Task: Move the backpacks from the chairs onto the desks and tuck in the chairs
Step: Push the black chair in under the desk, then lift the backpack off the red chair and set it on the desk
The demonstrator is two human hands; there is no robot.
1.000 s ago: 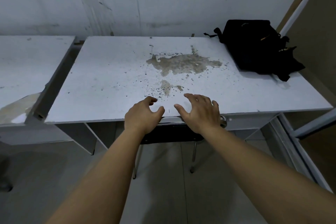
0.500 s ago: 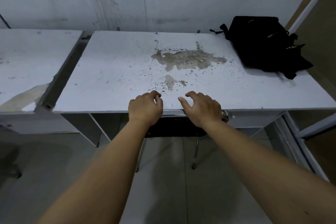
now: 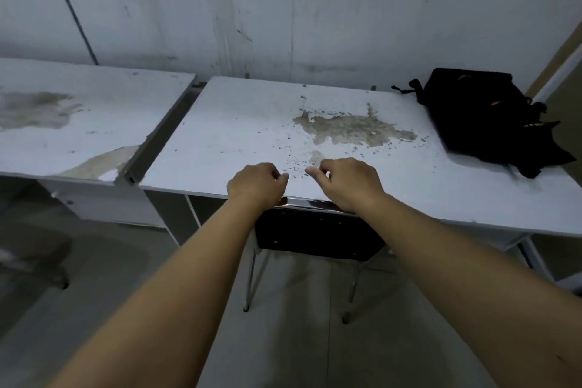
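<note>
A black backpack [image 3: 485, 123] lies on the far right corner of the stained white desk [image 3: 220, 142]. A chair [image 3: 315, 236] with a black backrest and chrome legs stands under the desk, its top rail against the desk's front edge. My left hand [image 3: 256, 183] and my right hand [image 3: 346, 183] are side by side over that rail. Their heels lie on the rail and their curled fingers lie above the desktop. Neither hand wraps around anything that I can see.
A second white desk [image 3: 78, 123] stands to the left across a narrow gap, against the same grey wall. A blurred dark shape [image 3: 34, 252] sits on the floor at the left. A metal frame [image 3: 541, 264] runs along the right side.
The fingers of both hands have curled in from spread to closed. The hands have slid a little further over the desk edge, and the left desk now shows more.
</note>
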